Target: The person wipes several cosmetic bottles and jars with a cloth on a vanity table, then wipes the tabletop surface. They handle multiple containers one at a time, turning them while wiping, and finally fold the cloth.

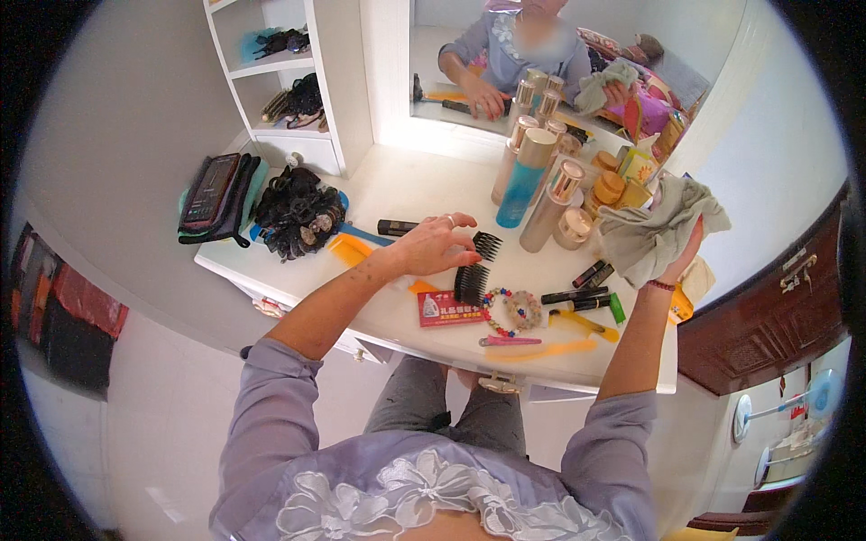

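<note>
My left hand (440,245) is over the white dressing table (379,169), its fingers spread beside two black hair combs (471,280); whether a fingertip touches the upper comb I cannot tell. A grey-green cloth (659,226) is bunched in my right hand (685,257) at the table's right side. Below the combs lie a red card (446,309) and bead bracelets (499,314). A pink hair clip (511,341) rests near the front edge. Black cosmetic tubes (575,295) and a yellow comb (585,324) lie further right.
A blue bottle (522,186), other bottles and jars (575,226) stand before the mirror (453,40). Black hair ties (298,213), a phone (211,189) on a pouch and an orange comb (350,250) lie at the left. Shelves (270,67) rise behind them.
</note>
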{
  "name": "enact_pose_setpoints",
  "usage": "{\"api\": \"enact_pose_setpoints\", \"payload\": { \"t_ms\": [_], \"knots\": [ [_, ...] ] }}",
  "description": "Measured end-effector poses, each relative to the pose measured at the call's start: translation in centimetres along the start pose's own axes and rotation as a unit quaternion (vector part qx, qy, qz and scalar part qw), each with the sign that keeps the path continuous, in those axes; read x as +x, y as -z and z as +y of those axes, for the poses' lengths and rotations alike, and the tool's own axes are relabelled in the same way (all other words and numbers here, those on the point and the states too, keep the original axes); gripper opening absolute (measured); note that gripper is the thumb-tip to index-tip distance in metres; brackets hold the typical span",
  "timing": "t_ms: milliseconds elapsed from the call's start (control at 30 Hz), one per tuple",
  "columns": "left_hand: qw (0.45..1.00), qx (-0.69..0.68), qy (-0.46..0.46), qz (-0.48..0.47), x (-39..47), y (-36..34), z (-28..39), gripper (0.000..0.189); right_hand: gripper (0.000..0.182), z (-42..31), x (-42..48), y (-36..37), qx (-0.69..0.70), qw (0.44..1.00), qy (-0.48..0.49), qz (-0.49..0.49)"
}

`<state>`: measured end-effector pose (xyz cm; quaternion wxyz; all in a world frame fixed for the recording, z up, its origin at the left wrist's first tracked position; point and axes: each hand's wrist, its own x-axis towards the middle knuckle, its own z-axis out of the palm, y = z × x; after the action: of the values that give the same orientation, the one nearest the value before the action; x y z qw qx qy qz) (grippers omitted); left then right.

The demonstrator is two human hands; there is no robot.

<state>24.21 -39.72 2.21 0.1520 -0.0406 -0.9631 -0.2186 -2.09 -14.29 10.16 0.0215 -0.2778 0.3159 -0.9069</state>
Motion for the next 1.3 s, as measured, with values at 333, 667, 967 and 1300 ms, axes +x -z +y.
{"api": "enact_pose_setpoints", "payload": {
  "t_ms": [333, 667, 967, 1300],
  "knots": [
    [0.976, -0.095, 0.07, 0.184, 4.4, -0.6, 0.2, 0.017, 0.042, 4.1, -1.2, 5.5, 0.107, 0.992, -0.06, -0.018],
    [0.932, -0.231, 0.16, 0.23, 9.9, -1.8, 0.7, 0.043, 0.041, 5.2, -1.6, 5.9, 0.064, 0.996, -0.065, -0.016],
    [0.949, -0.12, 0.21, 0.201, 9.7, -2.7, 0.0, 0.043, 0.043, 4.9, -1.8, 5.1, 0.08, 0.991, -0.11, 0.003],
    [0.885, 0.016, 0.283, 0.369, 5.0, 6.6, -7.5, 0.041, 0.041, 4.5, -1.7, 5.0, 0.14, 0.98, -0.116, -0.083]
  ]
}}
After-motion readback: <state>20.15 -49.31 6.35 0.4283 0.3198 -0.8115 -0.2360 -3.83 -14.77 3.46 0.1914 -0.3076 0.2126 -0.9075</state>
